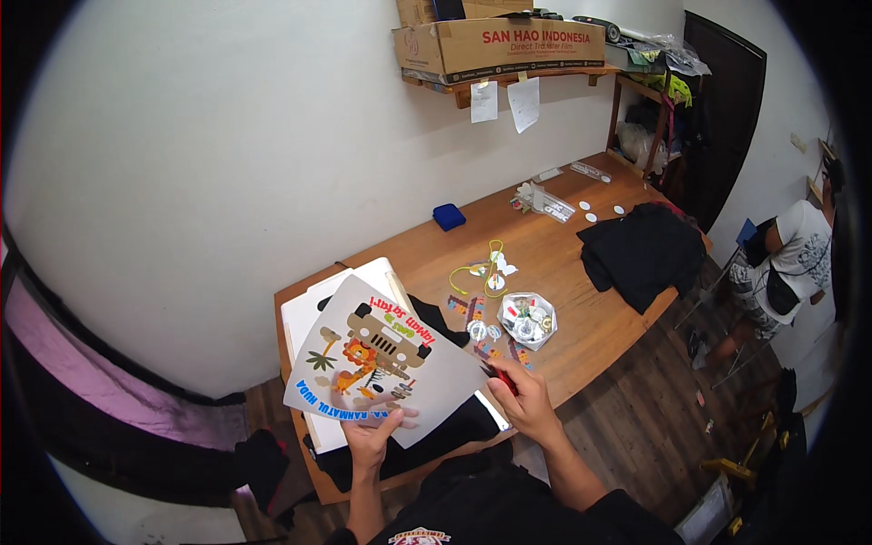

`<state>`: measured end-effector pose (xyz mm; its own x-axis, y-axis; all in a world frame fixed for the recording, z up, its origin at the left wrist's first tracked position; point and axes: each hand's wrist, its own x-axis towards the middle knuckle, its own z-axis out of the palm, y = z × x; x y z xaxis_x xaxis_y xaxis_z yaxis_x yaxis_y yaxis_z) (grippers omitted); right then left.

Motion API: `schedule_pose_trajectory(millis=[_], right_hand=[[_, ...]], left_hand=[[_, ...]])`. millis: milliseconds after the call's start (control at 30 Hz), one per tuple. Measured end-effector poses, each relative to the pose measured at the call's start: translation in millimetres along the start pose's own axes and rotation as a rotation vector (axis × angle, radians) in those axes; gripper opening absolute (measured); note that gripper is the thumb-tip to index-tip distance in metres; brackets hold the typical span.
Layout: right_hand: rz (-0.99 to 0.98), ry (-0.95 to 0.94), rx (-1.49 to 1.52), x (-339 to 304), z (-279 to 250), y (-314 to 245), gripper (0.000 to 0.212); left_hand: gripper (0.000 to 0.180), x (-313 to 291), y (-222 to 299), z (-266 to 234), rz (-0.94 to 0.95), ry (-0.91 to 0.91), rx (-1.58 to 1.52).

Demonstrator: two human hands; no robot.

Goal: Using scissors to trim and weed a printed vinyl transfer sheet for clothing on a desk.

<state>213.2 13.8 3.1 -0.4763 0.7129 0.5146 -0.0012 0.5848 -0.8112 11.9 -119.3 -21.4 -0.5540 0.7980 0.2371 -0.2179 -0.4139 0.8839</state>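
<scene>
My left hand (371,436) pinches the lower edge of a translucent transfer film sheet (445,400), its fingers showing through from behind. Printed on the film are a colourful lion, a brown jeep, a palm and curved lettering. At the sheet's right corner, my right hand (527,400) is closed around red-handled scissors (506,381); their dark tips point to the film's edge, and whether they touch it I cannot tell. Beneath the sheet lies a white board (295,318) with black cloth (463,431) over and beside it.
A white bowl (548,338) of small items stands right of the sheet, near a yellow cord (491,263) and colourful scraps. Farther off are a blue box (449,216) and black garments (640,250). A shelf with a cardboard box (509,50) hangs above. Another person (799,245) sits at right.
</scene>
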Motion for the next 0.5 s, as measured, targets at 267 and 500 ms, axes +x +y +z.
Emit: schedule_pose_trajectory(millis=[267,500], right_hand=[[0.01,-0.032,-0.006,5.6,5.3,-1.0,0.027],[-0.01,-0.08,-0.003,-1.5,1.8,-2.7,0.028]], left_hand=[[0.097,3.3,3.4,-10.2,0.009,0.011,0.004],[0.095,-7.1,2.0,-16.6,0.002,0.012,0.024]])
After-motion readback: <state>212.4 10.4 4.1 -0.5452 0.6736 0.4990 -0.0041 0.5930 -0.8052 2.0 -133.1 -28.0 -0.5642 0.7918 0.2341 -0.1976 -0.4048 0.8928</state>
